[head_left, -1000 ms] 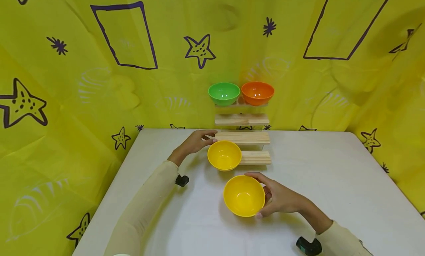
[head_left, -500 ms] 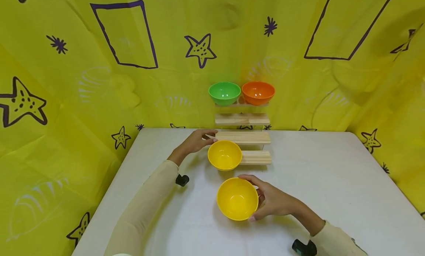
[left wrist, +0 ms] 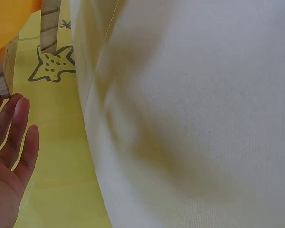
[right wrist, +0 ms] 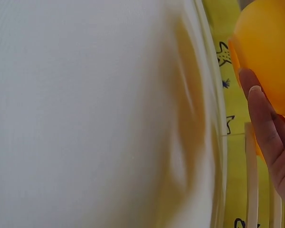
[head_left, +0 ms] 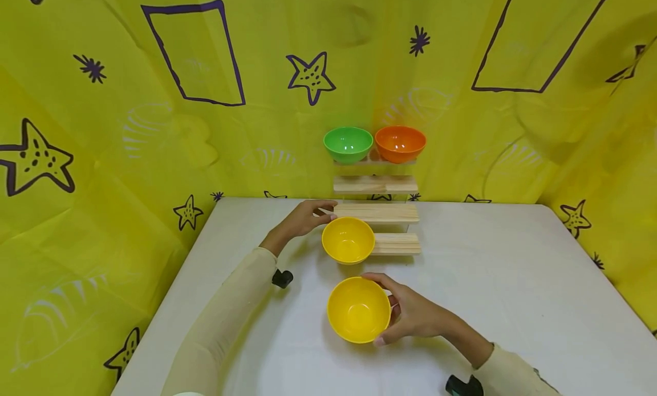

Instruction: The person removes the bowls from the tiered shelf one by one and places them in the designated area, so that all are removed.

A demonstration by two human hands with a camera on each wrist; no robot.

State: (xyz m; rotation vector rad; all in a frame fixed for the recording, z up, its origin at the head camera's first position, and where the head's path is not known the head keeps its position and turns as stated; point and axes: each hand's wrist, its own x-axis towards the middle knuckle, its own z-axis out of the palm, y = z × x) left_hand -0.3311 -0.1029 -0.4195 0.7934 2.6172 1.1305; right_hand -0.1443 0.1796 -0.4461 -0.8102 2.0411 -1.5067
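My right hand [head_left: 418, 314] holds a yellow bowl [head_left: 359, 310] by its right side, thumb at the near rim and fingers at the far side. In the right wrist view, the fingers [right wrist: 263, 118] lie against the outside of this bowl [right wrist: 270, 52]. A second yellow bowl [head_left: 348, 240] sits on the left part of the lowest step of a wooden stepped stand [head_left: 377, 213]. My left hand [head_left: 306, 217] grips the left end of the step above, between thumb and index finger. Its other fingers [left wrist: 19, 123] extend loosely in the left wrist view.
A green bowl [head_left: 348, 145] and an orange bowl [head_left: 400, 144] stand side by side on the top step. The white table [head_left: 487, 270] meets a yellow patterned cloth [head_left: 267, 128] at the back and sides.
My right hand has carried its yellow bowl left and slightly toward me, below the bowl on the lowest step in the head view. The left hand and the stand have stayed put.
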